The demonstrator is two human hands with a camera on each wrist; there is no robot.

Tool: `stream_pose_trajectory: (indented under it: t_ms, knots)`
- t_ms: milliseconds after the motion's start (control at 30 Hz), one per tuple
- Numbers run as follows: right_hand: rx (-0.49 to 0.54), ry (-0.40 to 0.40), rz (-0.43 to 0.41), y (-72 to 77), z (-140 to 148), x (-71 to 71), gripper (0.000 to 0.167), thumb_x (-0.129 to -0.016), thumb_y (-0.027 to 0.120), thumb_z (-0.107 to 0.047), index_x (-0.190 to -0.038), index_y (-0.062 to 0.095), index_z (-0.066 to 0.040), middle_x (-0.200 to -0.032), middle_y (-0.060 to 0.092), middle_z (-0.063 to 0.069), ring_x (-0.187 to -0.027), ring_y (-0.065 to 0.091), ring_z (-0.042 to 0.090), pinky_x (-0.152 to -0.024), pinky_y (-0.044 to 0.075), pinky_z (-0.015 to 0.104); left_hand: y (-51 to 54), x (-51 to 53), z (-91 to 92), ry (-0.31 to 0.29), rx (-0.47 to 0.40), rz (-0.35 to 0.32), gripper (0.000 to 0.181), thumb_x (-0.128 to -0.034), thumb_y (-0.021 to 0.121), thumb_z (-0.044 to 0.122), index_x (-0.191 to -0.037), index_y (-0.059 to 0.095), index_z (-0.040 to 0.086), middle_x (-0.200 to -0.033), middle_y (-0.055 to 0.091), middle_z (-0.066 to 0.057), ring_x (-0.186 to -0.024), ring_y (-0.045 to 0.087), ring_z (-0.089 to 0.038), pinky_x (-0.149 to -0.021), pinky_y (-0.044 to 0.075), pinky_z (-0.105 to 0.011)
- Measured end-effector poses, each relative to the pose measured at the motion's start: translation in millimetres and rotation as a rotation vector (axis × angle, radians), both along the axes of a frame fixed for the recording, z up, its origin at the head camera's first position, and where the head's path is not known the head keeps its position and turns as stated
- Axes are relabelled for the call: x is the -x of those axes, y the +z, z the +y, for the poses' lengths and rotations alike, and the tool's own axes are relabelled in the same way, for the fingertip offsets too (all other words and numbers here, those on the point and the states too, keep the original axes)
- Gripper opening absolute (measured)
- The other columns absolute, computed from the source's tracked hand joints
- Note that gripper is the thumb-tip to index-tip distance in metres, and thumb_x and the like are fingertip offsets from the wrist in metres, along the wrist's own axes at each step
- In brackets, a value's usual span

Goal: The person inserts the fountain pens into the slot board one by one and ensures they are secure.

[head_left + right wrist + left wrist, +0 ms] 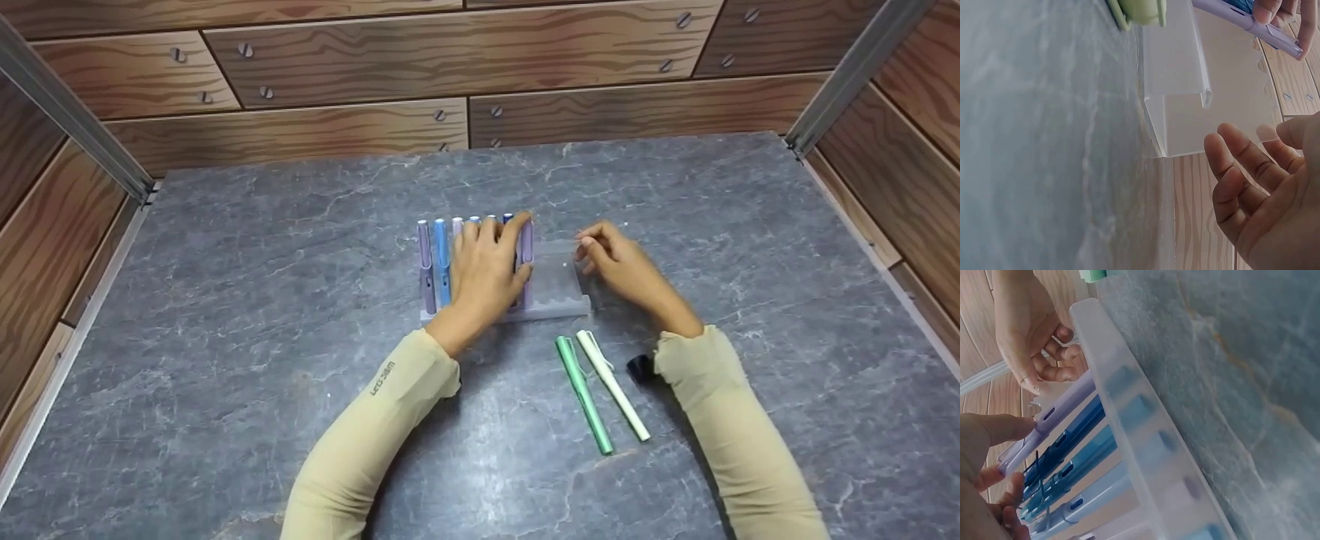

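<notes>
A clear plastic pen stand (553,281) holds a row of pens, among them a purple pen (425,247) and a light blue pen (441,244) at its left end. My left hand (484,270) reaches over the row and pinches a lilac pen (1067,405) between thumb and finger. That pen lies in the stand beside a dark blue pen (1086,421); the hand hides part of the row in the head view. At the stand's right edge, my right hand (619,266) grips the thin clear panel (1230,107) between thumb and index finger, other fingers bent.
In front of the stand, a green pen (585,397) and a pale cream pen (615,386) lie side by side on the grey marbled table (225,360). A small black object (640,369) is beside the right cuff. Wood-patterned walls (450,56) enclose the table's back and sides.
</notes>
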State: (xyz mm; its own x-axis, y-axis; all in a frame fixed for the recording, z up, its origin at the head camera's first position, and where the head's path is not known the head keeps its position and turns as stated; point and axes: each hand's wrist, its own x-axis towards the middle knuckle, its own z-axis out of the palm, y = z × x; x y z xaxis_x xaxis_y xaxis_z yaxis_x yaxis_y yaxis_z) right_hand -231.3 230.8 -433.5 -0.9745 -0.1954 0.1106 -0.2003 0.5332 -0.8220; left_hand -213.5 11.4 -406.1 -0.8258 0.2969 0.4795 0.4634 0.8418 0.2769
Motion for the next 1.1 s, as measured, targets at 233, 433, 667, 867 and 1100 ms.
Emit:
stream_pose_trajectory:
  t_ms: [233,433,667,867,1100]
  knots:
    - [-0.031,-0.001,0.003,-1.0,-1,-0.9,0.03,-0.104,0.041,-0.02,-0.117,0.052,0.003,-0.1,0.065,0.022,-0.075,0.062,0.021,-0.07,0.049,0.024,-1.3,-0.5,0.2,0.037,0.054,0.031,0.061,-0.0813,0.076,0.033,-0.136,0.051,0.024,-0.101,0.06,-0.004,-0.087,0.048,-0.022,-0.077,0.038,-0.034]
    - [-0.056,-0.006,0.016,-2.9,0,0.2,0.03,-0.104,0.04,-0.021,-0.116,0.052,0.003,-0.099,0.065,0.022,-0.076,0.063,0.023,-0.069,0.048,0.022,-2.8,-1.2,-0.3,0.049,0.069,0.065,0.06,-0.0824,0.074,0.033,-0.137,0.052,0.022,-0.1,0.061,-0.004,-0.085,0.049,-0.022,-0.074,0.038,-0.034]
    - [-0.041,-0.006,0.016,-4.1,1,0.2,0.029,-0.104,0.04,-0.018,-0.117,0.051,0.006,-0.099,0.065,0.023,-0.075,0.062,0.021,-0.068,0.047,0.02,-3.0,-4.6,-0.5,0.044,0.068,0.09,0.058,-0.0822,0.074,0.035,-0.134,0.054,0.021,-0.1,0.061,-0.004,-0.086,0.049,-0.022,-0.075,0.037,-0.035]
    - [-0.021,-0.005,0.006,-2.9,0,-0.6,0.03,-0.104,0.041,-0.019,-0.118,0.052,0.005,-0.1,0.065,0.023,-0.075,0.061,0.021,-0.068,0.048,0.022,-5.9,-12.8,-0.9,0.011,0.048,0.053,0.059,-0.0799,0.075,0.037,-0.133,0.055,0.021,-0.1,0.062,-0.003,-0.087,0.05,-0.021,-0.074,0.038,-0.034]
    - [-0.033,-0.007,-0.007,22.7,-12,-14.9,0.027,-0.103,0.039,-0.011,-0.117,0.05,0.01,-0.099,0.063,0.029,-0.079,0.062,0.033,-0.069,0.049,0.025,-8.2,-22.9,-3.7,-0.032,0.038,0.032,0.059,-0.0803,0.074,0.042,-0.132,0.056,0.02,-0.098,0.063,-0.003,-0.084,0.052,-0.02,-0.071,0.04,-0.033]
